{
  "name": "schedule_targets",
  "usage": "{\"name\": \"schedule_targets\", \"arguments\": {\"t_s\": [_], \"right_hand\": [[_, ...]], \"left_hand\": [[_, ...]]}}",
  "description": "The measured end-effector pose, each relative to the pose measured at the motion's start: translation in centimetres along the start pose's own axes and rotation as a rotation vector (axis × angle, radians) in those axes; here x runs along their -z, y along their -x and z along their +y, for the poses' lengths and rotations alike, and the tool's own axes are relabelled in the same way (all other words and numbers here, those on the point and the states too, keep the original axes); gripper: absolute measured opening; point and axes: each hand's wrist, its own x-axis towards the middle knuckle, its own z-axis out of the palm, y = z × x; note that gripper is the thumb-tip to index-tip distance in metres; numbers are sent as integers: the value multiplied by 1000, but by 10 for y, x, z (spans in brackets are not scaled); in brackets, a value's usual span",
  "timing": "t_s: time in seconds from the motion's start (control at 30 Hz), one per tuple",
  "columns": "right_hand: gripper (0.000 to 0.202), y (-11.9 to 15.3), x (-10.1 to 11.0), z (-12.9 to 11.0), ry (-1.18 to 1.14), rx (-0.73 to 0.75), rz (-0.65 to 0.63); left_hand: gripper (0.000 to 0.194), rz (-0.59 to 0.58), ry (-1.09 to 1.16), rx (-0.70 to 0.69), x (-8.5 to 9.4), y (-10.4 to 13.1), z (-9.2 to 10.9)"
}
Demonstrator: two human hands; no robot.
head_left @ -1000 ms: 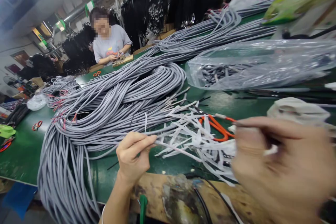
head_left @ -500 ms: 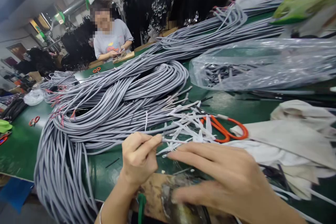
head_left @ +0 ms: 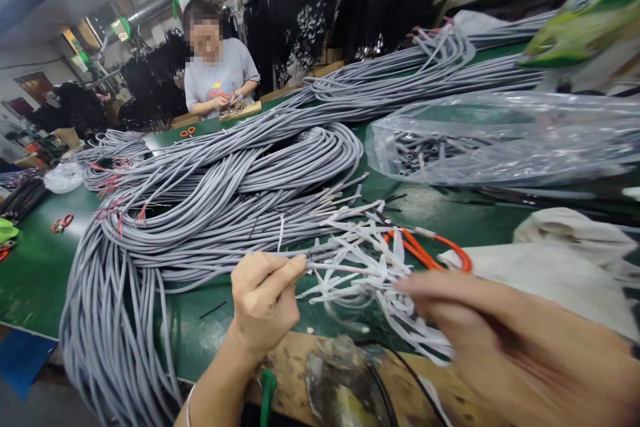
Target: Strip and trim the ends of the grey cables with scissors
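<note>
My left hand (head_left: pixel 267 290) is closed in a pinch around the end of a grey cable (head_left: pixel 280 254). A thin pale length sticks out to the right from between its fingertips. To the right, my right hand (head_left: pixel 505 333) is blurred by motion, its thumb and forefinger drawn together; what they hold, if anything, I cannot make out. Between the two hands lies a tangled heap of white strips (head_left: pixel 387 280). Behind the heap, orange-handled scissors (head_left: pixel 425 253) rest on the green table (head_left: pixel 195 340), partly covered by the strips.
Large bundles of grey cables (head_left: pixel 220 207) cover the table's left and middle. A clear plastic bag (head_left: pixel 520 123) with short dark pieces stands behind a pale cloth (head_left: pixel 555 273). A stained wooden board (head_left: pixel 285 373) lies in front. Across the table sits a co-worker (head_left: pixel 220 73).
My right hand has moved right, away from my left hand, and its spread fingers have come together. More white strips now show between the hands. My left hand keeps its pinch.
</note>
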Motion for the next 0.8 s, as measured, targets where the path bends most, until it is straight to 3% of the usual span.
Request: {"name": "schedule_targets", "arguments": {"t_s": [0.03,0.1,0.33,0.53,0.8], "right_hand": [[19,-1,-2,3,101,-4,91],[20,-3,-10,8,197,106,156],[33,-5,-20,8,324,304,126],[26,-5,-18,8,348,329,106],[34,-6,-24,9,243,266,93]], "left_hand": [[26,-3,1,-1,0,0,0],[25,-12,3,6,1,0,1],[24,-47,14,36,1,2,1],[22,-59,28,58,0,2,3],[15,-56,43,98,1,0,6]]}}
